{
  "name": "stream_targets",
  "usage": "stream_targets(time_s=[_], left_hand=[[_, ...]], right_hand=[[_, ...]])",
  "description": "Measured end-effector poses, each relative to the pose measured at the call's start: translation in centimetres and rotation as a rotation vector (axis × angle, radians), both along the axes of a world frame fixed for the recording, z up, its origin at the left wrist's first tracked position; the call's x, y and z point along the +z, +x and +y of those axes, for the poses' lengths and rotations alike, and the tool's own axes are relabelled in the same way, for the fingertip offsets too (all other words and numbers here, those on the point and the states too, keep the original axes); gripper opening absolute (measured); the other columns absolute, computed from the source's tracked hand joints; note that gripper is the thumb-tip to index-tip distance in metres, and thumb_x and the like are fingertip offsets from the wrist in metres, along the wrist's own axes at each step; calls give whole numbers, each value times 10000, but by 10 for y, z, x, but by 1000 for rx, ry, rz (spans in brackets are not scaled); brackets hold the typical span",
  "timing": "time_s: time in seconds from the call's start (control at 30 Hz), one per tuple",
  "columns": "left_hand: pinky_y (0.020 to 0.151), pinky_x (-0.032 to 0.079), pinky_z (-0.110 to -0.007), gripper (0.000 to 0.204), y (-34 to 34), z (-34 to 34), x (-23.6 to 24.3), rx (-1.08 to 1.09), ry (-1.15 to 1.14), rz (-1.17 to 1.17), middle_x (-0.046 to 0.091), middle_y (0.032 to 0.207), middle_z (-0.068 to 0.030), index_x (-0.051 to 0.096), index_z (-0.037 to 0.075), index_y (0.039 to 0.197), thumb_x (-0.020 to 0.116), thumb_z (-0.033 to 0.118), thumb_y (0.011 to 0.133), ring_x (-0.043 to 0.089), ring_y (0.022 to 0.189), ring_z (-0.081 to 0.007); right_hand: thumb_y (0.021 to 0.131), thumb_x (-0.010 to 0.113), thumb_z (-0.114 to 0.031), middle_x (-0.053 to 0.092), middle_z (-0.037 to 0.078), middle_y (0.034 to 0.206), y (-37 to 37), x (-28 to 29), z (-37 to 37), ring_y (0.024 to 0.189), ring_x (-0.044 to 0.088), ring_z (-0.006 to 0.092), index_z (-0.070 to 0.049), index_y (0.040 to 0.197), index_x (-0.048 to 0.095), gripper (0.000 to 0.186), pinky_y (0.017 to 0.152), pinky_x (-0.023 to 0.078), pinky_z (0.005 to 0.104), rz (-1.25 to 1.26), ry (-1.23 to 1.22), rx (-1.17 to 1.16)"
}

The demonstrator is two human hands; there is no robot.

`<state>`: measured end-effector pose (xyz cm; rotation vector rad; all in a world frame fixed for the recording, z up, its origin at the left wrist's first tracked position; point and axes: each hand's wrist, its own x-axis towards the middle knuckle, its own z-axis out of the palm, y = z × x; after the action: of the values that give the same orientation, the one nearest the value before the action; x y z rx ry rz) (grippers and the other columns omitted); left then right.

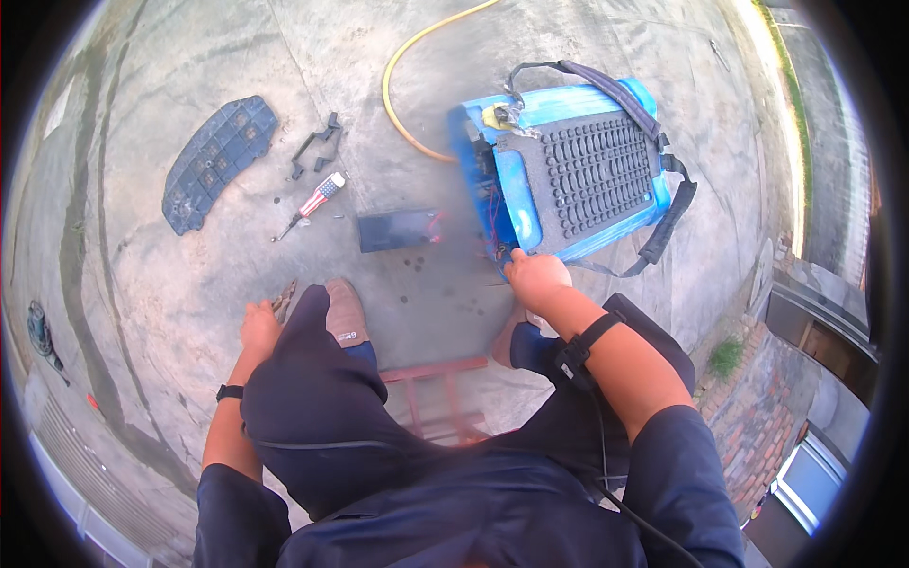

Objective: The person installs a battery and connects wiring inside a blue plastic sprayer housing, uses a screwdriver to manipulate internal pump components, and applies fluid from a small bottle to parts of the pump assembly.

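A blue backpack sprayer (530,213) lies on the concrete to the front right, its black ribbed back pad (606,175) facing up and its open end toward the left. Red wires show inside that opening. My right hand (538,280) is closed on the sprayer's near corner, at the rim of the opening. Beside my left knee, my left hand (259,327) is closed around a small metal tool (285,299), partly hidden and possibly pliers. A dark box-shaped battery (398,231) with red wires rests between my feet and the sprayer.
Ahead on the left lie a dark curved ribbed panel (220,163), a black bracket (317,147) and a screwdriver (317,201) with a flag-patterned handle. A yellow hose (387,80) curves behind the sprayer. Black straps (651,251) loop off its right side. A reddish frame (440,369) is beneath me.
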<state>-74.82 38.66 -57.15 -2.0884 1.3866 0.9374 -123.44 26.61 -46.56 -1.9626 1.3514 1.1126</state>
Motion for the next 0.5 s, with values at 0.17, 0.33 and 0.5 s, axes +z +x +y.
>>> stream_targets(time_s=[0.17, 0.33, 0.5], left_hand=[[941, 540, -469, 483, -8, -22, 10, -122, -103, 23, 579, 1177, -193, 645, 49, 1155, 831, 310, 794, 629, 1124, -395], [970, 517, -456, 482, -47, -90, 23, -321, -266, 397, 610, 1224, -143, 649, 65, 1255, 809, 236, 833, 611, 1157, -354], [1051, 474, -450, 627, -115, -146, 32, -628, -477, 563, 575, 1317, -120, 591, 75, 1341, 842, 272, 802, 576, 1247, -310]], right_hand=[[899, 667, -107, 666, 117, 1134, -2, -9, 1, 993, 745, 324, -83, 1104, 740, 219, 802, 609, 421, 96, 82, 174], [887, 679, -103, 674, 150, 1199, 12, 12, -9, 1051, 728, 327, -45, 1115, 757, 247, 842, 601, 420, 124, 180, 245], [894, 670, -106, 677, 163, 1212, 8, 10, -7, 1078, 718, 334, -31, 1091, 770, 233, 858, 599, 416, 103, 158, 181]])
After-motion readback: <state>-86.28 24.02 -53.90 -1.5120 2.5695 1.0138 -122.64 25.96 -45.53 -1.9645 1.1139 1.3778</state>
